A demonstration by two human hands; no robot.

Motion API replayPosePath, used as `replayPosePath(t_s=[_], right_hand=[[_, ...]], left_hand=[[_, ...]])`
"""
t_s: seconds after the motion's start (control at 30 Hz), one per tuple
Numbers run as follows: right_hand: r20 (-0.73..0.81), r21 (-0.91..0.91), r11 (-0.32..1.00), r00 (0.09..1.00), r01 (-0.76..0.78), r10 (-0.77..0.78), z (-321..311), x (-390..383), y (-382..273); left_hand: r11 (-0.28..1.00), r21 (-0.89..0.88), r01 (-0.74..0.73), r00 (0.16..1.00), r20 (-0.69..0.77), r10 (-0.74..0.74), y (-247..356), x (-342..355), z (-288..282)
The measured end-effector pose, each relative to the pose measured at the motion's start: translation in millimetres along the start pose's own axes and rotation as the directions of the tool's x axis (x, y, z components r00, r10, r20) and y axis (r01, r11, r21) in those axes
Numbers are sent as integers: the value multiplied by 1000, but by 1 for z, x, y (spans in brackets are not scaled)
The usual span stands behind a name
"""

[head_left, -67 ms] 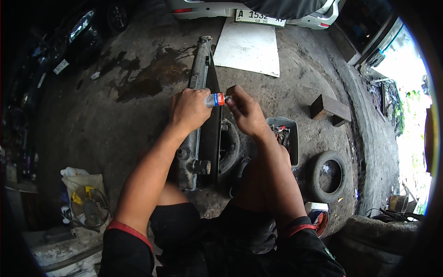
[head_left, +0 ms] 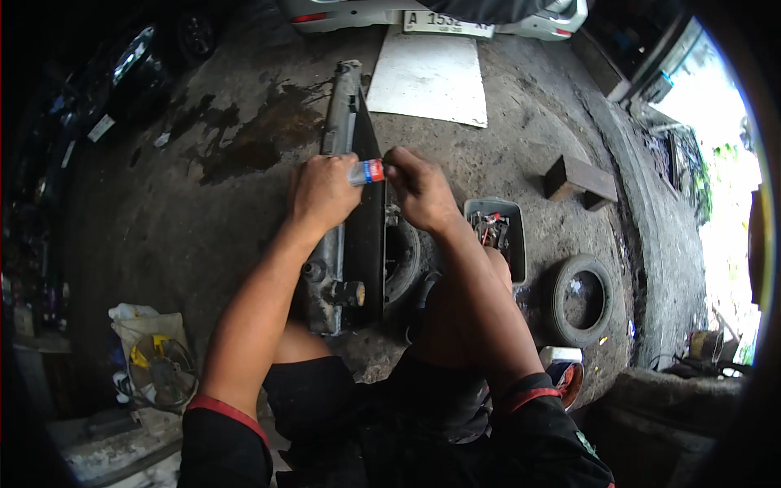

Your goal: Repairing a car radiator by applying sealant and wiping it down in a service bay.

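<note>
My left hand [head_left: 324, 187] is closed around a small silvery tube [head_left: 370, 172] with a blue and red label, its red end pointing right. At that end the fingers of my right hand [head_left: 419, 185] are pinched together; the very tip is hidden by them. Both hands are above a car radiator [head_left: 348, 114] that stands between my legs. Its grey tank faces up, with a round neck and a side pipe [head_left: 351, 294] near me, and a dark flat side [head_left: 373, 236] drops away to the right.
A grey bin [head_left: 508, 213] of tools and parts stands by my right knee. Beyond it are a loose tyre [head_left: 560, 305] and a small wooden stool [head_left: 579, 180]. Another tyre [head_left: 409, 256] lies beside the radiator. Ahead lies a white board [head_left: 431, 77] near a parked car [head_left: 350, 15].
The whole view has shifted slightly, so things appear a little further left and up. Both hands keep the same hold at the tube.
</note>
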State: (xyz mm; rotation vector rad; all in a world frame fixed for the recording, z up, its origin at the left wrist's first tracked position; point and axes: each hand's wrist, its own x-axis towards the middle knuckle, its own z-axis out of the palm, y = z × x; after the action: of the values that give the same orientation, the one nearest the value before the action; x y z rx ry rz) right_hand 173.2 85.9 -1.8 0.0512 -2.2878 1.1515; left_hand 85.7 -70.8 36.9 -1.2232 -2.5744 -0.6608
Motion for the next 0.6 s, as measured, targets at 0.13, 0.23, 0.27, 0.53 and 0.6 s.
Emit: replayPosePath(t_s=[0.13, 0.23, 0.27, 0.53, 0.6], right_hand=[[136, -6, 891, 882, -455, 451, 13, 11, -7], [192, 82, 839, 835, -538, 516, 21, 13, -17], [72, 103, 877, 883, -470, 464, 20, 8, -15], [-93, 452, 823, 900, -343, 426, 4, 6, -10], [-307, 400, 810, 770, -429, 560, -23, -8, 8]], left_hand=[[990, 142, -7, 999, 47, 0, 0, -4, -5], [962, 273, -30, 997, 77, 9, -14, -1, -15], [961, 278, -15, 995, 98, -13, -10, 2, -15], [948, 165, -271, 957, -58, 283, 11, 3, -17], [961, 122, -246, 965, -55, 255, -3, 2, -9]])
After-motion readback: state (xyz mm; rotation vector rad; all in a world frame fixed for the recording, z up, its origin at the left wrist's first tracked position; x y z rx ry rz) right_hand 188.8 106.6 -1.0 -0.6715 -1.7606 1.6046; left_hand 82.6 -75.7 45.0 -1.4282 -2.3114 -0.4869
